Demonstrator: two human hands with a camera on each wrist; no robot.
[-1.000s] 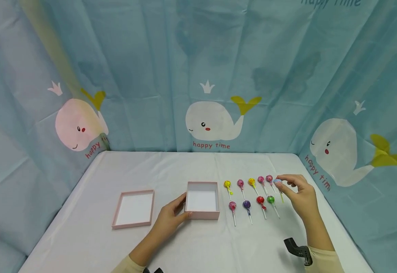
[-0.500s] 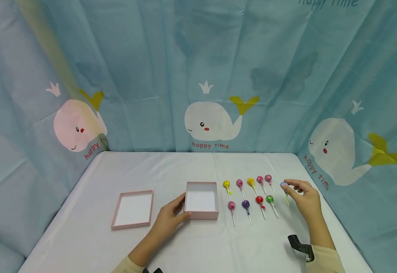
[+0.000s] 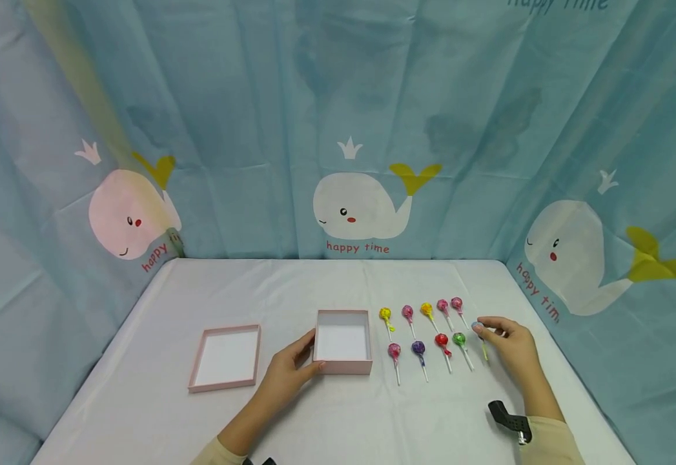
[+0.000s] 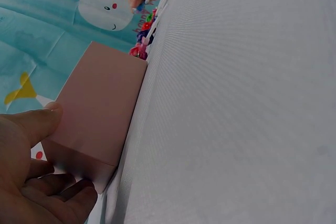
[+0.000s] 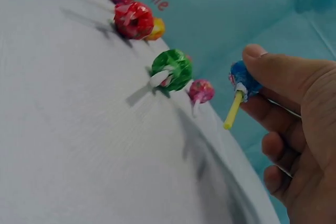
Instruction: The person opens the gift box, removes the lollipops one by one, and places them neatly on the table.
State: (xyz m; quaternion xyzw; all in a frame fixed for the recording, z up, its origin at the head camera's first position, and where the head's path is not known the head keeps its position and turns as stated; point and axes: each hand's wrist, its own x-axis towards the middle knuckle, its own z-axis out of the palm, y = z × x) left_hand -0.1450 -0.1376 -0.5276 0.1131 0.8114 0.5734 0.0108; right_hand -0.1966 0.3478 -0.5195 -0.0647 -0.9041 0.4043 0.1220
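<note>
My right hand (image 3: 512, 345) pinches a blue lollipop (image 5: 242, 80) by its wrapped head, and the yellow stick hangs down, slightly tilted. It is to the right of two rows of lollipops, nearest to the green lollipop (image 3: 460, 340) and a pink lollipop (image 3: 456, 303). With thumb and fingers, my left hand (image 3: 288, 369) grips the left front corner of a pink box (image 3: 346, 367), whose white inside faces up with nothing in it. The left wrist view shows the thumb on one side wall of the box and the fingers around the corner.
A shallow pink lid (image 3: 225, 357) lies inside-up left of the box. Right of the box are a yellow lollipop (image 3: 385, 314), a purple lollipop (image 3: 418, 347), a red lollipop (image 3: 441, 340) and others. A blue whale-print curtain (image 3: 239, 129) stands behind the white table (image 3: 157, 413).
My right hand, holding the blue lollipop, first moves right away from the rows, then comes slightly lower and back to the left. The left hand and box stay put.
</note>
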